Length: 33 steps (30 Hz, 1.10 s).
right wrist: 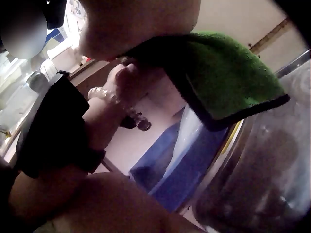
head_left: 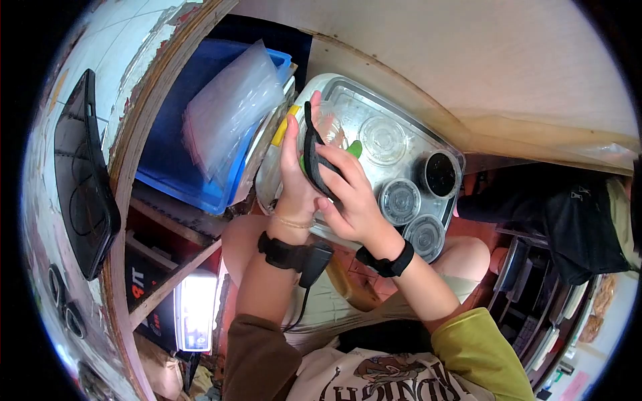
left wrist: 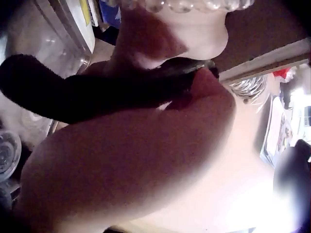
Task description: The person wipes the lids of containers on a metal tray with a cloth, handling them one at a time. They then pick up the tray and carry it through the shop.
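Observation:
Between my two hands is a cloth, black on one side and green on the other, with a black edge. My left hand is upright with thumb and fingers mostly straight, the cloth against its palm. My right hand grips the cloth from the right, its fingers bent over it. In the right wrist view a green corner of the cloth hangs out beyond the hand. Close behind the cloth, clear round plastic overlaps the left fingers. The left wrist view shows the cloth's dark side lying between the hands.
A metal tray bears a clear round lid, two lidded cups and a cup with dark contents. To the left are a blue bin with clear plastic bags, a phone and a bright lamp.

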{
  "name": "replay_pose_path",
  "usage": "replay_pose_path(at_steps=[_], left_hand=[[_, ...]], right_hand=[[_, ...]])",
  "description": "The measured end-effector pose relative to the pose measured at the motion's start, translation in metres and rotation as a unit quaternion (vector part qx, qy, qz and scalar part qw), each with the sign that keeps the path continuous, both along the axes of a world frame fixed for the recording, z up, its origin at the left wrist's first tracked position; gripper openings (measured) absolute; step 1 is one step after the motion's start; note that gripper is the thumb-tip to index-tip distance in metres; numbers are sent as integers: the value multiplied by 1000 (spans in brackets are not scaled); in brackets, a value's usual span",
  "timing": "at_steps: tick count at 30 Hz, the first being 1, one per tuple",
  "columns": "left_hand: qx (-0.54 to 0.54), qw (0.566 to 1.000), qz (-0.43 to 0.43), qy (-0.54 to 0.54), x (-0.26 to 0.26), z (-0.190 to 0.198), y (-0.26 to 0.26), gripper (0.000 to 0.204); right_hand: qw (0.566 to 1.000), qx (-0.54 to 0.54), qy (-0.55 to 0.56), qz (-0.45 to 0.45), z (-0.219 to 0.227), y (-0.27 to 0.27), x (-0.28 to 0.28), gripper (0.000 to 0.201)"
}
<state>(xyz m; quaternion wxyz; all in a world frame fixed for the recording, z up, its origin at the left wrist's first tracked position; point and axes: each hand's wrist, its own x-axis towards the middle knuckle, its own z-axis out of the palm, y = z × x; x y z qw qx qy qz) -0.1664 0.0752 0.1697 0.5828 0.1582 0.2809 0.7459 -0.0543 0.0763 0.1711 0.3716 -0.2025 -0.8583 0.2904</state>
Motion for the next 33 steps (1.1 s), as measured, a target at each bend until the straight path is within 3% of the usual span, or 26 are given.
replay_pose_path(at_steps=[4, 6, 8, 11, 15, 17, 18, 20, 24, 25, 26, 28, 29, 31, 32, 33], left_hand=[[12, 999, -16, -39, 3, 4, -1, 69], [-12, 989, -62, -134, 4, -2, -3, 66], [3, 992, -45, -118, 9, -7, 1, 66], [55, 993, -19, 99, 11, -6, -1, 66], [112, 988, -21, 106, 12, -7, -2, 69], [127, 975, -7, 181, 11, 14, -9, 77], [127, 975, -7, 181, 15, 11, -7, 77], [102, 943, 52, 313, 25, 2, -3, 71], [127, 916, -13, 381, 19, 8, -3, 76], [172, 909, 13, 379, 17, -2, 4, 76], [164, 889, -13, 428, 16, -13, 6, 70], [144, 882, -26, 448, 13, -7, 4, 61], [145, 881, -26, 449, 11, -6, 4, 61], [152, 977, -56, 137, 8, -3, 5, 53], [154, 977, -56, 138, 8, 0, 4, 53], [93, 989, 1, 114, 8, 7, 2, 52]], right_hand=[[999, -3, -35, -20, 1, 0, -2, 45], [997, -9, -46, -54, 3, -1, -4, 50], [998, -33, -33, -46, 0, 1, -6, 52], [988, -135, 20, -68, 4, 2, -12, 56], [986, -148, 35, -67, 9, 3, -14, 58], [976, -202, 53, -68, 12, 2, -15, 58], [976, -202, 53, -68, 13, 2, -17, 58], [963, -239, 89, -84, 18, 3, -19, 58], [939, -311, 110, -101, 18, 9, -18, 69], [924, -330, 165, -99, 16, 11, -17, 60], [887, -397, 219, -87, 16, 14, -17, 62], [855, -454, 232, -92, 12, 16, -11, 64], [855, -454, 233, -92, 11, 17, -7, 64], [923, -326, 189, -78, 10, 18, -1, 64], [923, -325, 190, -77, 9, 14, -1, 64], [949, -259, 160, -83, 7, 8, -2, 64]])
